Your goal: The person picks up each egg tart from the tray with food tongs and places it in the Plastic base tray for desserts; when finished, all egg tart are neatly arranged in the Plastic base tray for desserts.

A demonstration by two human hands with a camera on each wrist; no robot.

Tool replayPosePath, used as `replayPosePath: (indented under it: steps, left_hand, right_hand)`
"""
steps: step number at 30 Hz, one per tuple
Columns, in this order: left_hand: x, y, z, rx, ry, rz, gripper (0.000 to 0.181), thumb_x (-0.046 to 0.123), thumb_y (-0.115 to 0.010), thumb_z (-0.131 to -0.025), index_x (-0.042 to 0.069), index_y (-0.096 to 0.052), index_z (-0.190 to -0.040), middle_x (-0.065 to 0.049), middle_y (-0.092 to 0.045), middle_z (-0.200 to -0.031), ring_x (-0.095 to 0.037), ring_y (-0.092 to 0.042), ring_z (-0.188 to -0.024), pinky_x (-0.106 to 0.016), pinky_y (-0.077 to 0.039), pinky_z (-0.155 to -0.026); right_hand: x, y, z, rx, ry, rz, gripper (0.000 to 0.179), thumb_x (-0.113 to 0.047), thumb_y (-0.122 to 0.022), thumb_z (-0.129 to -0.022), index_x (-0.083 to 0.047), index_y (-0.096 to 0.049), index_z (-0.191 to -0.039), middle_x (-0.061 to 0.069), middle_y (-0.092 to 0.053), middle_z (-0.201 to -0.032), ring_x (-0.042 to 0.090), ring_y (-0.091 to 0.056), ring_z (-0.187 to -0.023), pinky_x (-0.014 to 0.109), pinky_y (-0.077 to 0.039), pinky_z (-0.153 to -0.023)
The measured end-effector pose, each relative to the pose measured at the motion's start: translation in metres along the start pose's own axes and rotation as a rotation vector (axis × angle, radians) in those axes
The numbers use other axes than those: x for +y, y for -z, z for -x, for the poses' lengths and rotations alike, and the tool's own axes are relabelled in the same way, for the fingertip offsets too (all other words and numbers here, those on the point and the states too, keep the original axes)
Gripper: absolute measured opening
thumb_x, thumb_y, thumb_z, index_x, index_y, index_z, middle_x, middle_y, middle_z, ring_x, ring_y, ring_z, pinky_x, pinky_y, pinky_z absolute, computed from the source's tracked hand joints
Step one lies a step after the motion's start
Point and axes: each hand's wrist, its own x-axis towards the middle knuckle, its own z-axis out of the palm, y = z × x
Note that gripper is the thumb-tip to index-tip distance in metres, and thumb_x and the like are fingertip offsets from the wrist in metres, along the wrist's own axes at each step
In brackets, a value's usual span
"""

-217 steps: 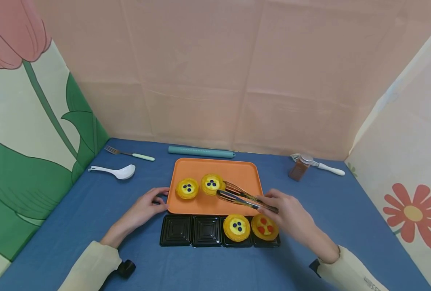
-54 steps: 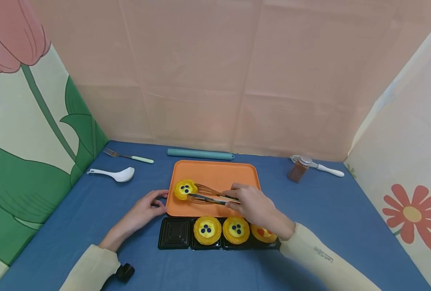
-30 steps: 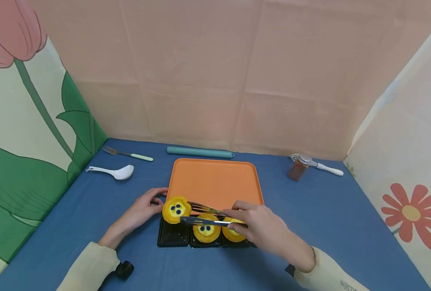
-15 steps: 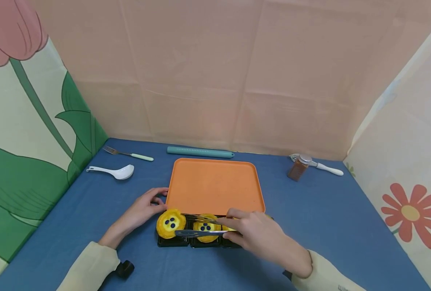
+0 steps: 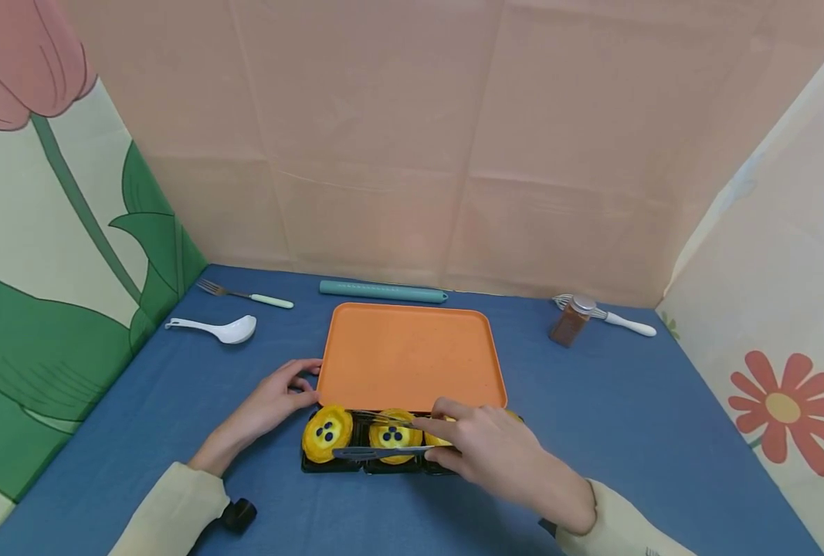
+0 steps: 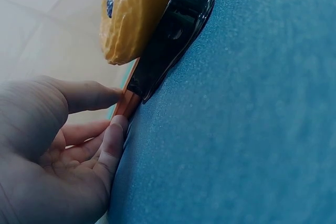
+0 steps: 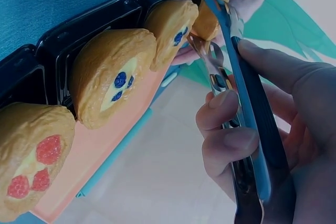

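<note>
My right hand [image 5: 498,452] grips black-handled metal tongs [image 5: 384,452]. Their tips are at a blueberry-topped egg tart [image 5: 326,434], which sits over the leftmost compartment of the black plastic tray [image 5: 335,466]. Whether the tips still squeeze this tart is hard to tell. A second blueberry tart [image 5: 394,438] occupies the neighbouring compartment, partly behind the tongs. In the right wrist view, another blueberry tart [image 7: 113,77] and a raspberry tart [image 7: 39,163] fill the remaining compartments. My left hand [image 5: 279,400] holds the near-left edge of the orange tray [image 5: 412,355] between thumb and fingers.
Behind the orange tray lies a teal rolling pin [image 5: 384,291]. To the left are a fork [image 5: 245,294] and a white ladle [image 5: 227,330]. A spice jar [image 5: 571,320] stands at the right, against a white-handled whisk [image 5: 630,323]. Fabric walls surround the blue table.
Both tarts left the orange tray; the second now sits at the leftmost compartment, lowered there by the tongs in my right hand. My left hand stayed at the tray's edge.
</note>
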Motion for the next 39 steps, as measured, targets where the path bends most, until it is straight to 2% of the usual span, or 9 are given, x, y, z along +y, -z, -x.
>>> replayPosePath:
  steps: [13,20,27,34,39]
  left_hand:
    - [-0.002,0.0,-0.001,0.005,-0.007,0.0,0.056,0.014,-0.068,-0.096,0.001,-0.048,-0.147,-0.014,-0.053,-0.136,-0.021,-0.058,-0.099,-0.04,-0.047,-0.084]
    - [-0.002,0.0,-0.001,0.008,-0.009,-0.008,0.056,0.015,-0.068,-0.096,0.0,-0.048,-0.146,-0.015,-0.053,-0.135,-0.021,-0.058,-0.099,-0.04,-0.047,-0.083]
    - [-0.002,0.0,-0.001,0.009,-0.013,-0.002,0.056,0.016,-0.069,-0.096,0.001,-0.048,-0.147,-0.014,-0.053,-0.135,-0.021,-0.058,-0.097,-0.039,-0.046,-0.082]
    - [-0.004,0.0,-0.001,0.007,-0.001,-0.006,0.056,0.016,-0.068,-0.097,0.002,-0.048,-0.147,-0.014,-0.053,-0.135,-0.021,-0.058,-0.098,-0.037,-0.047,-0.082]
    - [-0.005,-0.001,-0.001,0.008,-0.003,-0.002,0.056,0.017,-0.068,-0.097,0.002,-0.048,-0.147,-0.014,-0.053,-0.135,-0.021,-0.058,-0.099,-0.037,-0.047,-0.082]
  right_hand:
    - [0.0,0.002,0.003,0.016,-0.042,0.015,0.041,-0.032,-0.078,-0.091,-0.024,-0.07,-0.13,-0.004,-0.059,-0.103,0.0,-0.032,-0.042,0.02,-0.028,-0.039]
    - [0.0,0.004,0.007,0.03,-0.06,-0.029,0.04,-0.032,-0.078,-0.091,-0.024,-0.071,-0.129,-0.004,-0.058,-0.101,-0.001,-0.037,-0.046,0.019,-0.032,-0.042]
    - [0.007,0.007,0.014,0.125,-0.077,-0.063,0.042,-0.032,-0.077,-0.091,-0.025,-0.069,-0.131,-0.007,-0.057,-0.1,-0.002,-0.038,-0.049,0.02,-0.035,-0.045]
    - [0.019,0.006,0.027,0.26,-0.168,-0.056,0.043,-0.029,-0.081,-0.087,-0.022,-0.071,-0.129,-0.007,-0.059,-0.101,-0.002,-0.038,-0.055,0.02,-0.036,-0.046]
    - [0.031,0.004,0.039,0.314,-0.259,-0.074,0.045,-0.024,-0.084,-0.085,-0.023,-0.072,-0.128,-0.01,-0.057,-0.1,-0.003,-0.042,-0.058,0.02,-0.039,-0.048]
